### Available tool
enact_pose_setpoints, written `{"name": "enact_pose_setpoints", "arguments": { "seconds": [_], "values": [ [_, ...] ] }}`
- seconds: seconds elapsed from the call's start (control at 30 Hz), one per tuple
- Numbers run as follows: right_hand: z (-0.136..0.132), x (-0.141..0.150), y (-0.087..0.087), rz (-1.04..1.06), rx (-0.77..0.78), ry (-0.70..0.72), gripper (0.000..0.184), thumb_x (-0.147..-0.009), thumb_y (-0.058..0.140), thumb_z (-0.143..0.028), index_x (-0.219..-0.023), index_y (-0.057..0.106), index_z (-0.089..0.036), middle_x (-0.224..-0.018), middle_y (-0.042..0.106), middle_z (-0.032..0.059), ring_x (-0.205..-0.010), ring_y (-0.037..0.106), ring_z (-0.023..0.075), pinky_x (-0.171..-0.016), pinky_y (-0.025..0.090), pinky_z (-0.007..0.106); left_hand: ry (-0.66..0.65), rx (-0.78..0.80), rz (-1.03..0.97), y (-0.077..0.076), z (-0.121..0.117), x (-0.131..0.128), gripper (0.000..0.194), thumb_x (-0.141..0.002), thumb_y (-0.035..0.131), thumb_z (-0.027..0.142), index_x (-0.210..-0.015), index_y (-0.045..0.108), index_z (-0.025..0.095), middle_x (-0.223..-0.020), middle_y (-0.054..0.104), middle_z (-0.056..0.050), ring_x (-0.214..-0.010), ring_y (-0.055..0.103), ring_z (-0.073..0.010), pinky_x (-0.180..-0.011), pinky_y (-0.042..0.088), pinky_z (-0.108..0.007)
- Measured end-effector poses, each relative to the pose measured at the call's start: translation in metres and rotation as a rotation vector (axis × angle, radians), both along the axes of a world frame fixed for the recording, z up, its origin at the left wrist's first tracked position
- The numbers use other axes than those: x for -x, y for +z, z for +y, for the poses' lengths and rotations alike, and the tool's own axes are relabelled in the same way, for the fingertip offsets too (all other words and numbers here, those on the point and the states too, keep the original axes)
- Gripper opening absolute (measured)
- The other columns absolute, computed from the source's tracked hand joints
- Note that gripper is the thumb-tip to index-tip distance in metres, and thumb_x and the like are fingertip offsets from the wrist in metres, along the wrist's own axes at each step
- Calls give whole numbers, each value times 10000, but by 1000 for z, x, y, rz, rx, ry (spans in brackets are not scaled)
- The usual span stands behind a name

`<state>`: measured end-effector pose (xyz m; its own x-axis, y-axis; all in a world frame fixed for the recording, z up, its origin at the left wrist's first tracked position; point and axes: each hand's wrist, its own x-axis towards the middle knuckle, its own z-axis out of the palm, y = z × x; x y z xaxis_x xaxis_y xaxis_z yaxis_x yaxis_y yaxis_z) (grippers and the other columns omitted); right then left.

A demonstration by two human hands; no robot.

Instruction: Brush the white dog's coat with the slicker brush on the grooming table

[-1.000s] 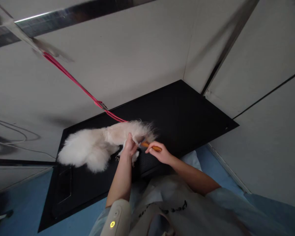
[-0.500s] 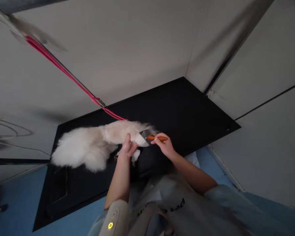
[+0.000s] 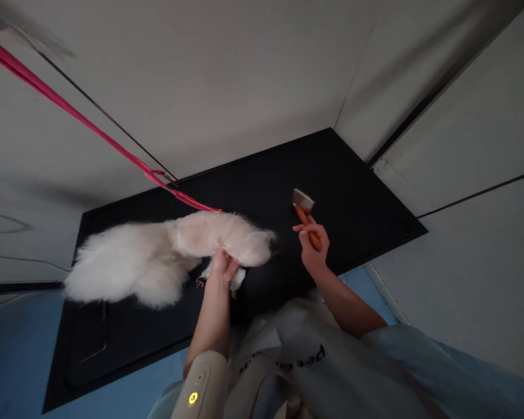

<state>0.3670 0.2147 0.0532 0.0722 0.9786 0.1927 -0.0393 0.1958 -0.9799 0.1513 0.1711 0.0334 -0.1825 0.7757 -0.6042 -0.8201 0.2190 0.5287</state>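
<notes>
A small fluffy white dog (image 3: 157, 256) stands on a black grooming table (image 3: 353, 198), its head to the right. My left hand (image 3: 222, 266) is closed around the dog's front leg under its chest. My right hand (image 3: 313, 247) grips the orange handle of a slicker brush (image 3: 304, 209), held upright and clear of the dog, to the right of its head. A pink leash (image 3: 91, 125) runs from the dog's neck up to the upper left.
Grey wall panels enclose the table at the back and right. Blue floor shows below the table's near edge. A pale apron with dark lettering (image 3: 297, 361) covers my front. A device with a yellow light (image 3: 196, 390) sits on my left forearm.
My right hand has lifted the brush off the dog's head fur and swung it up and to the right. My left hand has kept its hold on the leg.
</notes>
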Motion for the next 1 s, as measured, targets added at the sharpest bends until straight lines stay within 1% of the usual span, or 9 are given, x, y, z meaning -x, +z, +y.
{"name": "enact_pose_setpoints", "arguments": {
  "seconds": [0.03, 0.17, 0.2, 0.37, 0.57, 0.73, 0.8, 0.9, 1.0],
  "values": [
    [-2, -1, 0, -25, -2, 49, 170, -814, 625, -394, -751, 576, -245, -771, 704, 28, -1024, 649, 228, -1038, 409, 459, -17, -5, -1, 0, 0, -1, 503, -991, 278, 443, -1163, 654, 157, -896, 753, -59, -1014, 669, -248, -951, 498, -368],
    [-12, 7, -4, -68, 218, 738, 223, -760, 666, -435, -740, 605, -221, -680, 696, 18, -704, 683, 191, -745, 543, 351, -131, -36, -35, 0, 0, -5, 613, -944, 341, 555, -1215, 614, 79, -981, 737, -137, -1093, 637, -304, -986, 468, -436],
    [-11, 8, -5, -47, 266, 770, 238, -765, 656, -449, -752, 600, -218, -674, 696, 15, -658, 678, 184, -700, 544, 339, -145, -29, -45, 0, 0, -5, 642, -942, 332, 566, -1227, 601, 58, -1001, 731, -157, -1107, 631, -306, -990, 464, -438],
    [1, 0, 2, -17, 56, 216, 201, -809, 633, -418, -744, 587, -234, -754, 705, 40, -1011, 656, 232, -975, 454, 414, -95, -15, -26, -2, 4, -9, 590, -968, 306, 513, -1333, 526, 105, -1065, 725, -129, -1160, 609, -261, -1006, 456, -390],
    [6, 5, -1, -40, 234, 865, 258, -783, 649, -459, -760, 591, -209, -661, 692, 18, -658, 671, 184, -674, 531, 330, -217, -63, -78, -8, 1, -4, 650, -937, 373, 553, -1345, 510, 67, -1170, 677, -181, -1178, 593, -297, -1011, 449, -427],
    [27, -9, 4, -22, 22, 237, 213, -810, 634, -423, -741, 572, -231, -713, 685, 7, -832, 674, 190, -961, 457, 409, -156, -52, -62, -13, -1, -2, 640, -951, 345, 533, -1383, 478, 81, -1123, 702, -163, -1188, 588, -288, -1048, 417, -423],
    [19, -10, 3, -57, -26, 309, 222, -800, 645, -428, -713, 584, -232, -705, 676, 12, -856, 664, 194, -968, 451, 398, -196, -59, -81, -13, 0, -5, 686, -943, 327, 566, -1354, 505, 46, -1138, 690, -186, -1193, 583, -294, -1042, 423, -413],
    [5, -4, -2, -90, 137, 766, 256, -787, 638, -470, -732, 604, -223, -656, 674, 11, -682, 657, 178, -751, 524, 347, -226, -21, -88, -13, 1, -7, 715, -933, 324, 594, -1299, 553, 24, -1116, 695, -196, -1162, 602, -305, -1009, 452, -404],
    [5, -3, -6, -62, 182, 588, 252, -808, 608, -476, -756, 586, -231, -670, 682, 10, -704, 669, 187, -763, 527, 362, -157, 13, -54, -15, 1, -7, 655, -939, 338, 574, -1266, 585, 62, -1074, 715, -167, -1146, 614, -292, -998, 462, -393]
  ]
}}
